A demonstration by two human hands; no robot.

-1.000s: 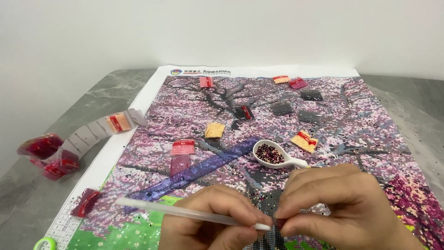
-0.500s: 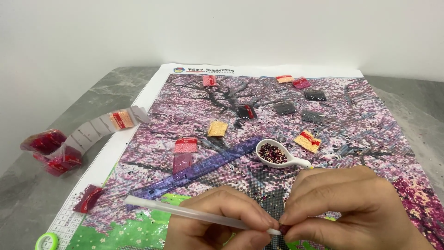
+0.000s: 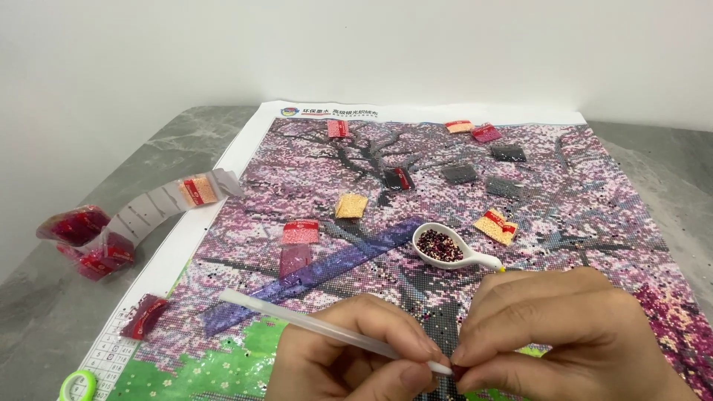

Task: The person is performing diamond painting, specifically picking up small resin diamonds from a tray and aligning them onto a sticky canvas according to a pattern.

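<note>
Down at the near edge, our left hand (image 3: pixel 349 356) pinches a slim white pen (image 3: pixel 327 329), a smooth translucent plastic stick, with thumb and fingers closed round its lower end. Its long shaft slants up and away to the left of the grip, over the canvas (image 3: pixel 594 215). Our right hand (image 3: pixel 572 334) meets it from the other side, fingers curled and closed on the pen's tip; whether anything small sits between those fingertips we cannot tell.

Just beyond the grip, a little to the right, lies a white glossy scoop (image 3: pixel 449 249), spoon-shaped, filled with tiny dark red and pink beads. Beyond and left of the grip a flat translucent purple ruler (image 3: pixel 312 271) lies slantwise on the canvas, which is a grainy mosaic of a pink blossom tree with dark branches, its lower left corner green.

Small square plastic bags of beads lie scattered farther off: red (image 3: pixel 300 232) and mauve (image 3: pixel 295 260) ones left of the scoop, yellow (image 3: pixel 350 205) and orange (image 3: pixel 496 226) ones, dark grey ones (image 3: pixel 460 174) farther still. Well to the left, off the canvas, a curling paper strip (image 3: pixel 160 204) and a heap of crinkled red bags (image 3: pixel 82 238) rest on the grey marbled table (image 3: pixel 44 312). A green ring (image 3: pixel 76 386) shows at the near left corner.
</note>
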